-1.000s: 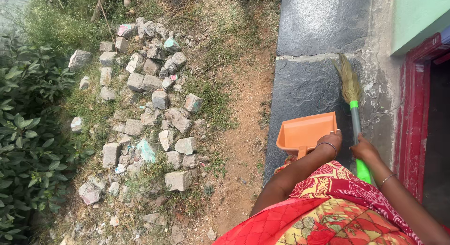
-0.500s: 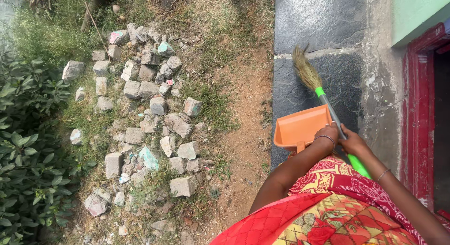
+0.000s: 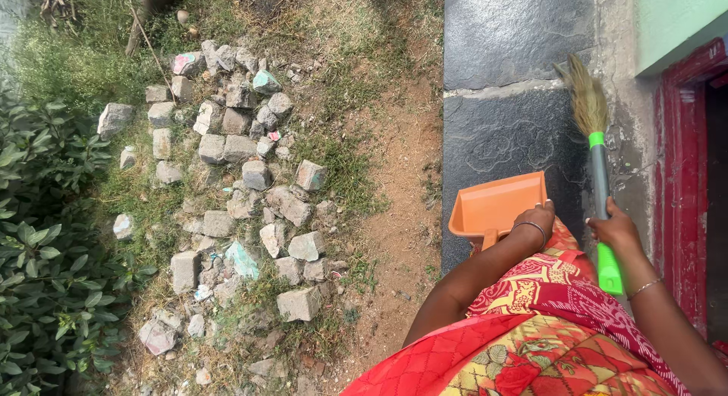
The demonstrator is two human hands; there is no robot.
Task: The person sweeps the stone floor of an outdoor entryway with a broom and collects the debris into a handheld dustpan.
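Observation:
My left hand (image 3: 535,221) grips the handle of an orange dustpan (image 3: 494,205), whose open tray lies low over the dark stone slab (image 3: 500,131). My right hand (image 3: 616,231) is closed around the grey and green handle of a broom (image 3: 599,169). The straw-coloured bristles point away from me and touch the slab near the rough concrete strip (image 3: 622,115), well to the right of the dustpan. A bangle sits on each wrist. Red patterned cloth (image 3: 531,328) covers my lower body at the bottom of the view.
A red door frame (image 3: 682,176) runs down the right edge below a pale green wall (image 3: 675,17). Left of the slab lies bare soil (image 3: 398,214), then a heap of broken stone blocks (image 3: 243,191) in grass. A leafy bush (image 3: 45,244) fills the left side.
The broom head swung from the slab's middle back to the right, towards the concrete strip, and the handle now stands more upright. The dustpan stayed almost where it was.

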